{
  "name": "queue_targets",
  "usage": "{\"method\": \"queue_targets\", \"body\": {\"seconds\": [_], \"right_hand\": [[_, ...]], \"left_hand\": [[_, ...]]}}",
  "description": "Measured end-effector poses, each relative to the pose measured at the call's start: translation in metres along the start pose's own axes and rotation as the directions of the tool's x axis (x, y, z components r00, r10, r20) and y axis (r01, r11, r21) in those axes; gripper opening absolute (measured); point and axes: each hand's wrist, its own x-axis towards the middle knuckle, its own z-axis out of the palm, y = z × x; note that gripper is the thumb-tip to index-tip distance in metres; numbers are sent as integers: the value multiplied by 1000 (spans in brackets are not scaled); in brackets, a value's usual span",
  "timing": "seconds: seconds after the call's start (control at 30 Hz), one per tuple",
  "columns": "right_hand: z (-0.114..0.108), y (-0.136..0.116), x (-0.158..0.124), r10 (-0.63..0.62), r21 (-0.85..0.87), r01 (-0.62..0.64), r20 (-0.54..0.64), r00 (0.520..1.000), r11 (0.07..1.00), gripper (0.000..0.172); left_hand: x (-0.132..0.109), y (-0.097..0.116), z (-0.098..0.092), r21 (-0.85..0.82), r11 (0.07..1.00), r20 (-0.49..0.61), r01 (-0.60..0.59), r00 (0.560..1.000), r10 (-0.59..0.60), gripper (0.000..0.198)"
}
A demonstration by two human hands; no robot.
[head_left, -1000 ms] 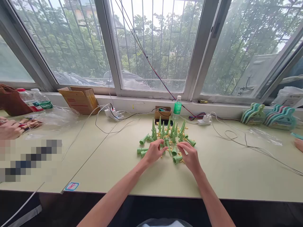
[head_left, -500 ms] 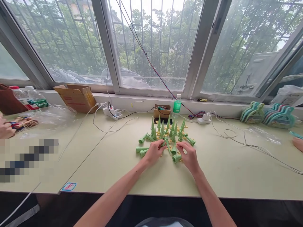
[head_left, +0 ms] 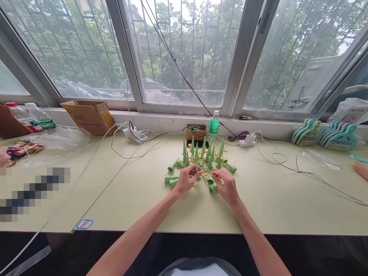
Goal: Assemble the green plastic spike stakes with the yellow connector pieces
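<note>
My left hand is closed around a green plastic watering spike, its tapered point upward between thumb and fingers. My right hand is pinched closed just to the right. A small yellow piece shows at its fingers, partly hidden by them. Beyond both hands stands a cluster of upright green spikes, several with yellow valve-like parts. Other spikes lie on their sides, among them a hollow-ended one below my right hand and a pair left of my left hand.
A green-labelled bottle, a small cardboard box and a dark phone stand or lie behind the cluster. Cables and a power strip run along the sill. Turquoise hangers stand right. Other people's hands show at both edges.
The spike in my left hand has come more upright. My right hand has turned slightly inward, with its fingertips nearer the left hand. The view has shifted a little.
</note>
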Motion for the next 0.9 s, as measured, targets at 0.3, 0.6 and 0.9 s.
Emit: {"method": "queue_targets", "body": {"seconds": [0.3,0.6,0.9], "right_hand": [[4,1,0,-6,20,6,19,1000,1000,16],[9,-5,-2,4,25,-6,58,998,1000,19],[13,3,1,-74,-72,78,59,996,994,15]], "left_hand": [[-2,0,4,-68,998,39,5,999,-3,28],[-4,1,4,-55,998,49,-2,999,5,31],[-1,-2,4,-18,998,38,-63,997,64,29]]}}
